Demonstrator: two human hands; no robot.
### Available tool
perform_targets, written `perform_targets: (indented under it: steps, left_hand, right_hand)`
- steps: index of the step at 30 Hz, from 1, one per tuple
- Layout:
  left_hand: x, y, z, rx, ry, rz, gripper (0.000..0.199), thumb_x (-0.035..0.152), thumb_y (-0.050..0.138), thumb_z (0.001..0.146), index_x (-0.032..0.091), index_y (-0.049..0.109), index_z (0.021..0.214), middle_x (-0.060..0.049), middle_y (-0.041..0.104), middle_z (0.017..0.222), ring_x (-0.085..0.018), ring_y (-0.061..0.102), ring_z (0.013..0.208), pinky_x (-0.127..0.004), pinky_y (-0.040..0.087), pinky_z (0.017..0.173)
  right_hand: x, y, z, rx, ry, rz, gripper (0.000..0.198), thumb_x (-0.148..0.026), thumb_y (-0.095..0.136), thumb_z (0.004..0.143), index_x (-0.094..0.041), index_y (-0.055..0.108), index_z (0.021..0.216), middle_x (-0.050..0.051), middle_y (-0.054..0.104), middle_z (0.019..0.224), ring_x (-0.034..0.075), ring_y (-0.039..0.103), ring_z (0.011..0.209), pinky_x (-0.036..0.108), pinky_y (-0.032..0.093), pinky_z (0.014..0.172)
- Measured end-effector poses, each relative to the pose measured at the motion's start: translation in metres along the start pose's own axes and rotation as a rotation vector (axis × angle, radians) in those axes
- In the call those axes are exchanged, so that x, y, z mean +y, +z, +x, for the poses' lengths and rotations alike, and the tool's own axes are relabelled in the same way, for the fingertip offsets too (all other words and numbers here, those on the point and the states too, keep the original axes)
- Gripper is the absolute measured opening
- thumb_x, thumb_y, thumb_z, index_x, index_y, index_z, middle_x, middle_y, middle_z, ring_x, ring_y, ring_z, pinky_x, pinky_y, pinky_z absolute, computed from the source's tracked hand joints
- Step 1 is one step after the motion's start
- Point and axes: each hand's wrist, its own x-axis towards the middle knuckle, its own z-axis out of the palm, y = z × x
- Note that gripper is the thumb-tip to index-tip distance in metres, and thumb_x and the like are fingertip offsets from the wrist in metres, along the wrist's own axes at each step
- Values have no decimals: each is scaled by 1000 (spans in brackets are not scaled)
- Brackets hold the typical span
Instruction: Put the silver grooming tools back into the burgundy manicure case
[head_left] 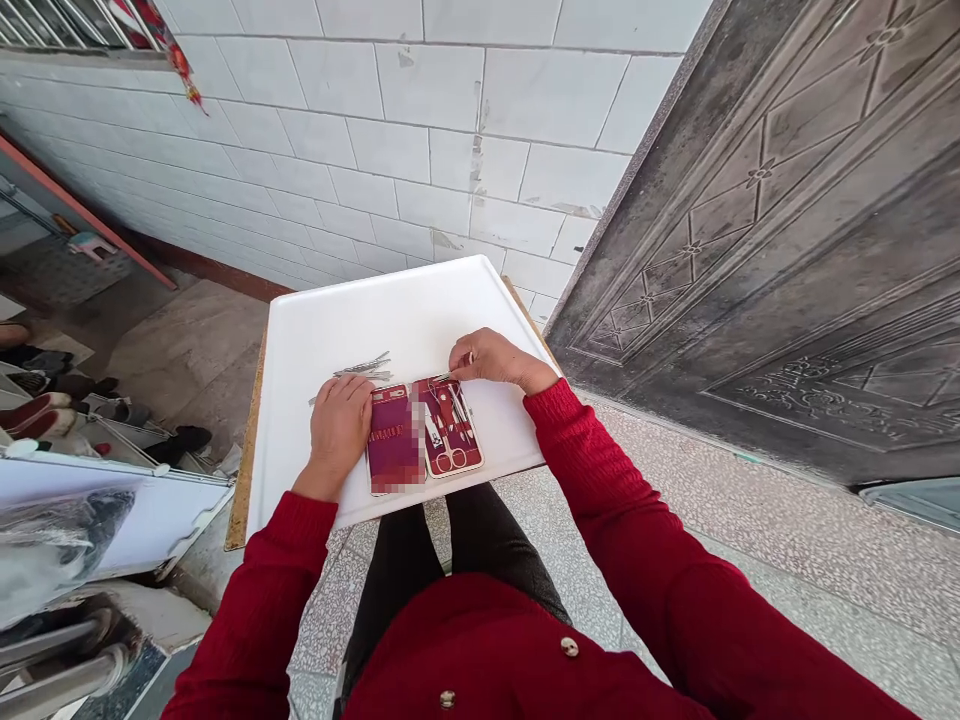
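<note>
An open manicure case [394,455] with a purple and red lining lies near the front edge of a white tabletop [360,320]. In its right half sit small scissors [450,458], a nail clipper [433,428] and several slim metal tools. My left hand [341,420] lies palm down along the case's left edge, its fingers extended and touching the case. Several loose metal tools [364,368] lie just beyond those fingers. At the case's upper right edge, my right hand [491,358] is closed in a pinch; what the fingertips hold is too small to make out.
A white tiled wall [450,130] stands behind the table. To the right is a dark carved door [787,250]. Shoes [37,415] fill a rack at the left, beside a white panel [150,500]. Speckled floor [660,480] shows below.
</note>
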Motion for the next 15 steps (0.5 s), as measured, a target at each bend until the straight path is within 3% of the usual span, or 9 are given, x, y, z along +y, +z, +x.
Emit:
perform_targets:
  steps: [9, 15]
  left_hand:
    - [-2, 4, -8, 12, 0, -18, 32, 16, 42, 101, 17, 72, 111, -11, 78, 123, -31, 67, 127, -52, 48, 113]
    - [-1, 3, -8, 4, 0, -40, 33, 14, 41, 101, 18, 72, 110, -11, 78, 123, -30, 69, 124, -52, 50, 109]
  right_hand:
    - [10, 7, 2, 61, -59, 70, 14, -32, 79, 81, -18, 76, 83, 3, 73, 87, 16, 63, 78, 29, 46, 74]
    - [25, -4, 4, 139, 20, 97, 20, -38, 77, 79, -19, 74, 79, 3, 72, 80, 17, 61, 76, 31, 47, 75]
